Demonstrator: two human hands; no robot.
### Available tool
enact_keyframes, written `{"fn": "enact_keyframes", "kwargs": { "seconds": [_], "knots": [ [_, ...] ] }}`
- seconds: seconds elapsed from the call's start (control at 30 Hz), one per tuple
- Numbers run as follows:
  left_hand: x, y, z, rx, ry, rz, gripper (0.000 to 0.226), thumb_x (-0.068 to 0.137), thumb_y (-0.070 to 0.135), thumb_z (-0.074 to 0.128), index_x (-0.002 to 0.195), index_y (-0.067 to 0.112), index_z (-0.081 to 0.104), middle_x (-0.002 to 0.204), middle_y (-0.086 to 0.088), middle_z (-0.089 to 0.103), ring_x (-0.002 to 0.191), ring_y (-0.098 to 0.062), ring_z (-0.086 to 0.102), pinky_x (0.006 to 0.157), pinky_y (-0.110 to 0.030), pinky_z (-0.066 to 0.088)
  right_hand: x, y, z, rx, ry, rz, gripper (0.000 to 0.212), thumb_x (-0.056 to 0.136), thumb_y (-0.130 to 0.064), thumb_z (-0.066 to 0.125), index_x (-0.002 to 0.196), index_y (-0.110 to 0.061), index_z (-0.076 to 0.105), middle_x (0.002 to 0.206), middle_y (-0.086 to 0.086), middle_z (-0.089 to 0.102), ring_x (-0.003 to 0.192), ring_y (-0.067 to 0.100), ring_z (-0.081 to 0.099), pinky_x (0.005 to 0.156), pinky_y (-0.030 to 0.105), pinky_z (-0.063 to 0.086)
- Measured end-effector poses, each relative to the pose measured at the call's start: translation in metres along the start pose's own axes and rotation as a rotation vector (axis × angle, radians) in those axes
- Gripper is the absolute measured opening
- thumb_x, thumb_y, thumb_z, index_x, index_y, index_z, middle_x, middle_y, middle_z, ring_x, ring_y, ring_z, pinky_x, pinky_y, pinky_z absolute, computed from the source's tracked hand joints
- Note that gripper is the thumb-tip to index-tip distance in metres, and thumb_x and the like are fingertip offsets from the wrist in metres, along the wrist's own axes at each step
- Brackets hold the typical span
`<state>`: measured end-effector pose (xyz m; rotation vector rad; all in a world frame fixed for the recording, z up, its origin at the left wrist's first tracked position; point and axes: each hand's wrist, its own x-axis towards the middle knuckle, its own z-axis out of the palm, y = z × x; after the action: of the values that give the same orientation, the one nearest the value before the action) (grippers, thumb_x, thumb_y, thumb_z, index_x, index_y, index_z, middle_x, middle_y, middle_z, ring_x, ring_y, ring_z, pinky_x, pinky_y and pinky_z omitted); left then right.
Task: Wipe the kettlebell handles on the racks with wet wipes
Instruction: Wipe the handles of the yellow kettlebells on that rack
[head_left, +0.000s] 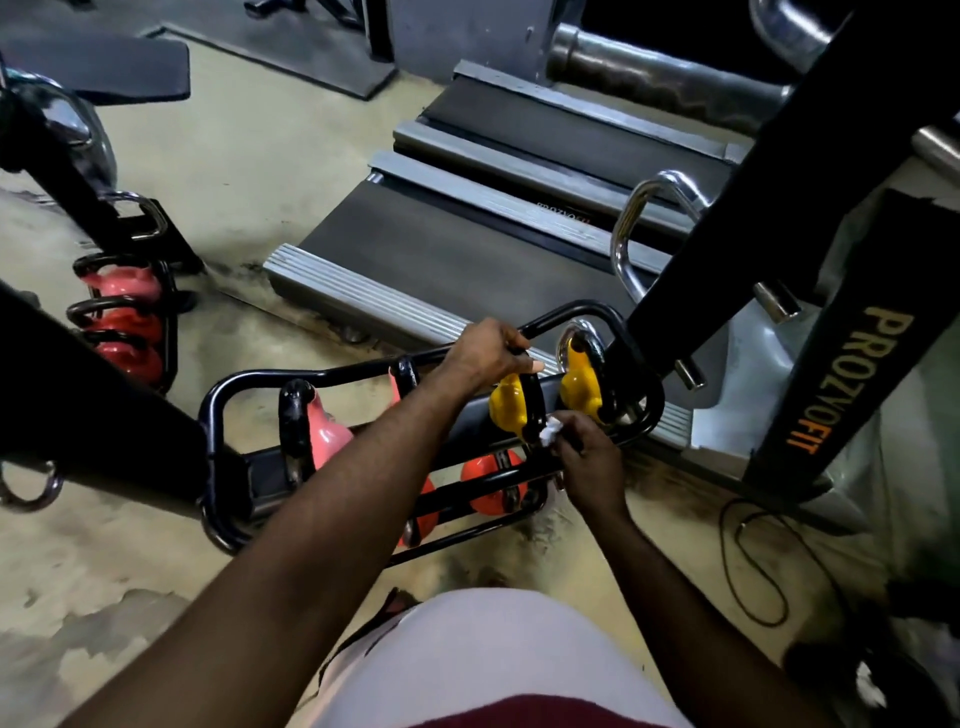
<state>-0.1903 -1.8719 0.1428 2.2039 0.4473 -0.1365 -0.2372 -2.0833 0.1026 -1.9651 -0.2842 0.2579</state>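
Wipe (549, 430) in right hand (587, 462) (on handle (536, 397))

The rack's (210, 415) top tier is fenced by a black rail (363, 370) along its far edge. A slanted machine post (727, 208) crowds the yellow kettlebells (579, 384) at the right end. Bare shelf shows between them and the pink kettlebell (327, 431). A treadmill (441, 254) stands just behind.
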Motion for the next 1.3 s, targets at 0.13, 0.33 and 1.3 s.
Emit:
{"fn": "enact_keyframes", "kwargs": {
  "seconds": [0.13, 0.33, 1.3],
  "knots": [
    [0.001, -0.003, -0.002, 0.006, -0.013, 0.021, 0.044, 0.069, 0.043, 0.086, 0.106, 0.022, 0.076, 0.108, 0.005, 0.074, 0.099, -0.007, 0.068, 0.093, -0.028, 0.053, 0.032, -0.036, 0.013, 0.125, -0.002, 0.063, 0.011, 0.097, -0.013, 0.058, 0.096, -0.022, 0.064, 0.092, 0.000, 0.071, 0.087, 0.014, 0.066, 0.078, 0.034, 0.053],
    [-0.001, -0.004, -0.005, -0.024, -0.009, 0.019, 0.046, 0.066, 0.046, 0.088, 0.103, 0.022, 0.076, 0.104, 0.006, 0.075, 0.095, -0.007, 0.068, 0.090, -0.027, 0.054, 0.004, -0.034, 0.016, -0.198, 0.118, -0.106, 0.017, 0.091, -0.012, 0.064, 0.106, -0.019, 0.069, 0.100, -0.007, 0.067, 0.094, 0.009, 0.063, 0.080, 0.023, 0.049],
    [-0.018, 0.005, 0.015, -0.156, 0.229, -0.045, 0.021, 0.087, 0.026, 0.073, 0.104, 0.016, 0.077, 0.104, -0.004, 0.076, 0.101, -0.013, 0.069, 0.083, -0.022, 0.050, 0.025, -0.013, -0.016, 0.017, -0.168, -0.091, 0.007, 0.084, -0.017, 0.071, 0.085, -0.023, 0.069, 0.087, -0.001, 0.071, 0.085, 0.018, 0.069, 0.078, 0.036, 0.055]
  ]
}}
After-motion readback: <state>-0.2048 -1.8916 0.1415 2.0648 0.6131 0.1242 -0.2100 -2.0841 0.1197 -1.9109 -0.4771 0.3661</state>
